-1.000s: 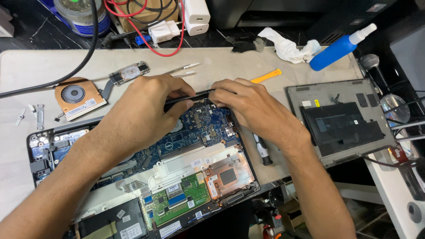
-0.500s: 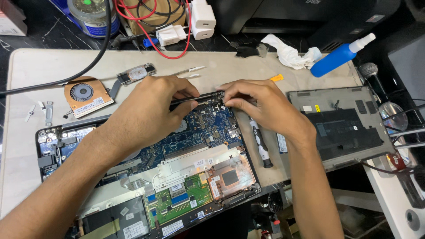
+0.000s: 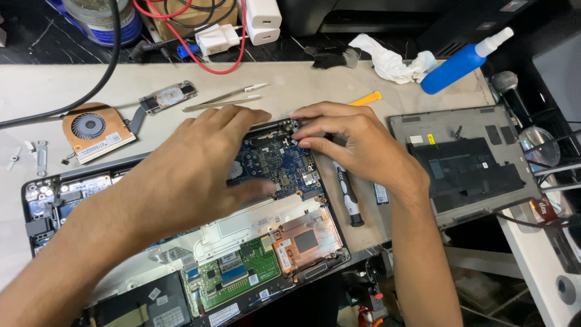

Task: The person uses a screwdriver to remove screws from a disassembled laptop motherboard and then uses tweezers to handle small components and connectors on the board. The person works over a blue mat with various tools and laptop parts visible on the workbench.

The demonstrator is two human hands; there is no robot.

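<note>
The left hand [image 3: 193, 163] lies flat, fingers spread, on the blue laptop circuit board [image 3: 275, 160]; the right hand [image 3: 351, 142] has its fingertip grip pinching the board's top edge.

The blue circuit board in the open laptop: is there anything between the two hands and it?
Nothing visible. The left hand lies flat on the blue circuit board, and the fingers of the right hand touch its upper right edge. The black screwdriver lies beside the board, under the right hand, not between.
</note>
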